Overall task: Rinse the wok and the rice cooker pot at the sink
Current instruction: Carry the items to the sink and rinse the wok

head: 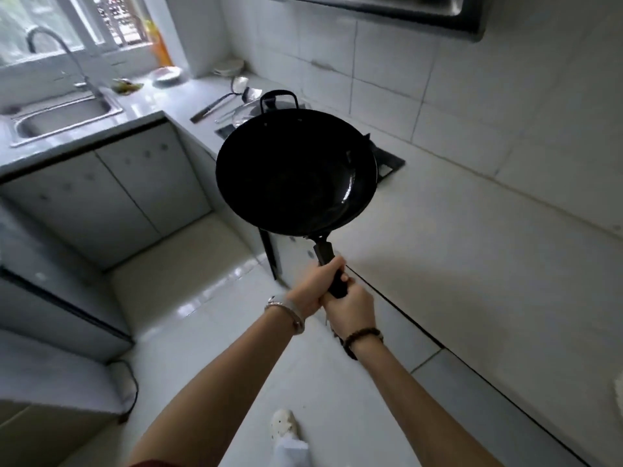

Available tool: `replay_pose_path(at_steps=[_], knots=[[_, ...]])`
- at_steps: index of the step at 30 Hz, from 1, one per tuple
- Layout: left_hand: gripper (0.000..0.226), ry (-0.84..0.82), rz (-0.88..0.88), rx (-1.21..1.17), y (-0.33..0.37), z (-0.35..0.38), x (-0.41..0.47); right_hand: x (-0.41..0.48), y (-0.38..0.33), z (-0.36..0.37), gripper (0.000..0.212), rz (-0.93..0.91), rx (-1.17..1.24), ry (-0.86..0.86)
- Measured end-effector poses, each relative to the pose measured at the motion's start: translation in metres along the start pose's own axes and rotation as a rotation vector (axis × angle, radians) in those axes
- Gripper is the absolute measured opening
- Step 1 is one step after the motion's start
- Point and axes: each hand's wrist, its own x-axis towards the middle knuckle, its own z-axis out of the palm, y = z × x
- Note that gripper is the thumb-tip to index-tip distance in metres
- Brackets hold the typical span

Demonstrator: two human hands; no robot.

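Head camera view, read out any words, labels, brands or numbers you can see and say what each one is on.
No text can be read anywhere in this view.
wok: plain black, no marking shows.
orange bottle by the window: too blurred to tell whether it bears a label.
range hood: no brand or sign shows.

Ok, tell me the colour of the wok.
The wok is black, its handle too; the head view shows it.

wok [296,171] above stove [387,160], sink [64,117] far left
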Motion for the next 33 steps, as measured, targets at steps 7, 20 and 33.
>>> replay_pose_path(at_steps=[7, 20, 33], knots=[[0.018, 0.118, 0.049, -0.096, 0.032, -0.111, -0.002, 0.005, -0.045, 0.094, 0.01, -0.055, -0.05, -0.179], [0.02, 0.304, 0.13, -0.205, 0.095, -0.284, -0.002, 0.022, -0.119, 0.26, 0.011, -0.116, -0.101, -0.391], [0.023, 0.412, 0.178, -0.388, 0.168, -0.397, 0.051, 0.09, -0.188, 0.373, 0.011, -0.155, -0.132, -0.554]])
